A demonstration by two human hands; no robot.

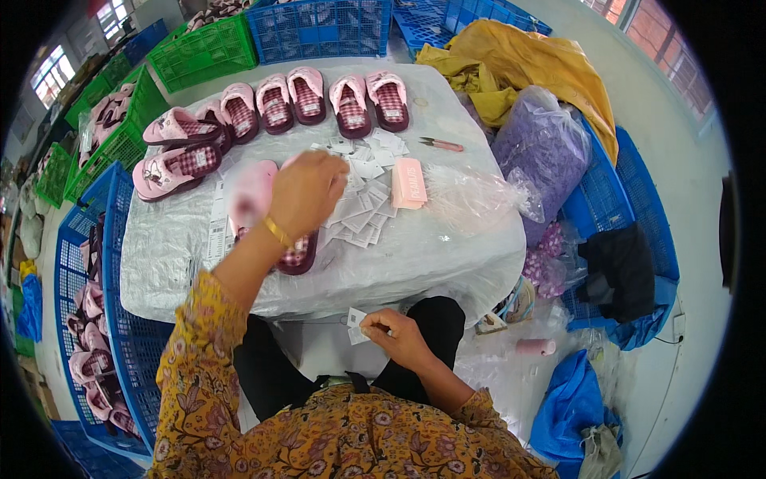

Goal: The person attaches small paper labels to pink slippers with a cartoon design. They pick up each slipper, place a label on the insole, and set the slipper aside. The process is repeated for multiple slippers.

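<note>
My left hand reaches over a pair of pink slippers with checked insoles and dark soles, partly covering them. Its fingers are curled together beside the loose white tags; what they hold, if anything, is hidden. Low over my lap, my right hand pinches small white tags between thumb and fingers. More pink slippers stand in a curved row along the far and left side of the plastic-covered table.
Pink cards, small snips and clear plastic bags lie on the table. Blue crates and green crates stand around it. A bag of purple material and yellow cloth sit at the right.
</note>
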